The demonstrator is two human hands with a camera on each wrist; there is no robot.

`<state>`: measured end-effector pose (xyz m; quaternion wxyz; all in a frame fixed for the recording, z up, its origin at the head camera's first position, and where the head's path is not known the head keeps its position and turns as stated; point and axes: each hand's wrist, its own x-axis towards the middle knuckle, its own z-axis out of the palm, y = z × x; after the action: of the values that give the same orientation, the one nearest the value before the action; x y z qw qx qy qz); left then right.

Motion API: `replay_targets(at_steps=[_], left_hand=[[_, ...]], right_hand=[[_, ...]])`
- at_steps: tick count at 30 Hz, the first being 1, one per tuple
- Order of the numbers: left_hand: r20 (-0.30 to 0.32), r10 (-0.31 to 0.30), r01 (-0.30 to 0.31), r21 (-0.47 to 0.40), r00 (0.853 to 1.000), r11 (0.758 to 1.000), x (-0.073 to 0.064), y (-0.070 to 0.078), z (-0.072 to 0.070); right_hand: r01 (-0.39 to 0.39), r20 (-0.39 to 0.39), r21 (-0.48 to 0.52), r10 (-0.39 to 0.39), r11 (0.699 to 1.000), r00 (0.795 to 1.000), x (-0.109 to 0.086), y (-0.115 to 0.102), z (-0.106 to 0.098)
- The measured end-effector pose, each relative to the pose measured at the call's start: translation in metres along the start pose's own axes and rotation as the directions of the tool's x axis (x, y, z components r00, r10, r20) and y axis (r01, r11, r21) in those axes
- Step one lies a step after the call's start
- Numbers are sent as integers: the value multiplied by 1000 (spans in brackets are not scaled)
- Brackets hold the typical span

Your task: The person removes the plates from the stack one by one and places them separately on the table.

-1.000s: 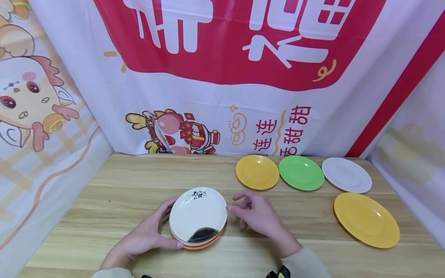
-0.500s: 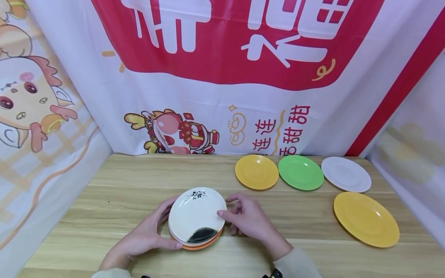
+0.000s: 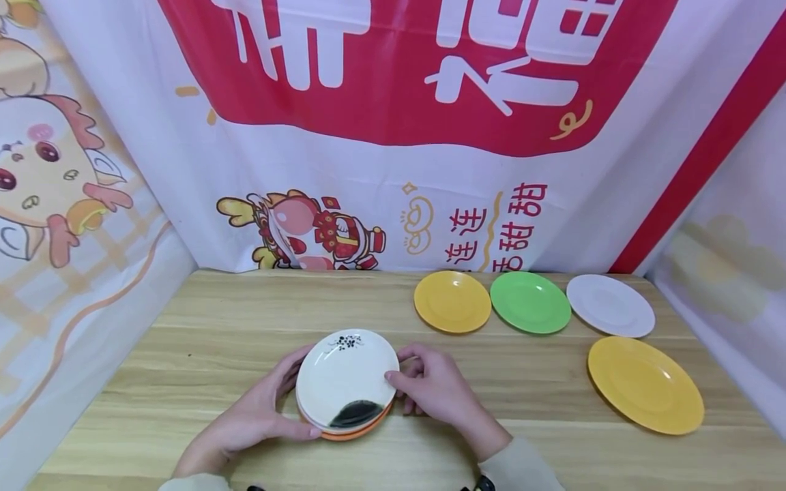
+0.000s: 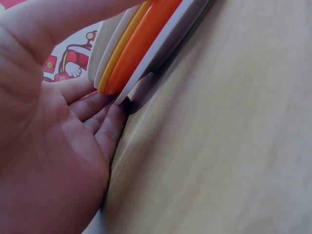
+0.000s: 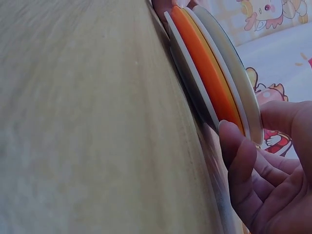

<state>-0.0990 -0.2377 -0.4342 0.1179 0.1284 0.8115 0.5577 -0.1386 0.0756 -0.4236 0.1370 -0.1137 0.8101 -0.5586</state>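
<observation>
A stack of plates [image 3: 364, 431] lies on the wooden table, left of centre. On top is a white plate [image 3: 346, 375] with a black patch and small flower print. The left wrist view shows an orange plate [image 4: 141, 51] and a yellow one between pale plates. My left hand [image 3: 260, 412] holds the stack from the left, thumb at its front rim and fingers round the far side. My right hand [image 3: 439, 385] grips the right rim, thumb on the top plate; in the right wrist view its fingers [image 5: 234, 146] touch the lower rims.
Along the back right lie a yellow plate [image 3: 452, 302], a green plate [image 3: 530, 303] and a white plate [image 3: 610, 305]. A larger yellow plate [image 3: 646, 385] is in front of them. A printed cloth [image 3: 393, 204] hangs behind the table [image 3: 245, 307].
My right hand has moved left, from just beside the stack to its right rim, and its thumb now lies on the top plate. The left hand keeps its place.
</observation>
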Motion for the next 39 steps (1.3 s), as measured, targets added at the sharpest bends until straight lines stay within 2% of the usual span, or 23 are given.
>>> replay_targets(at_steps=[14,23,39], left_hand=[[4,28,-28,-12,1000,1000,0,2,-2],[-6,-7,7,13,1000,1000,-2,4,-2],[-9,-12,12,24,1000,1000,0,1,0]], right_hand=[[5,-16,1,-5,1000,1000,0,-3,0],[18,-16,11,-18,1000,1000,0,-3,1],[14,-9,43,-14,999,1000,-1,-1,-2]])
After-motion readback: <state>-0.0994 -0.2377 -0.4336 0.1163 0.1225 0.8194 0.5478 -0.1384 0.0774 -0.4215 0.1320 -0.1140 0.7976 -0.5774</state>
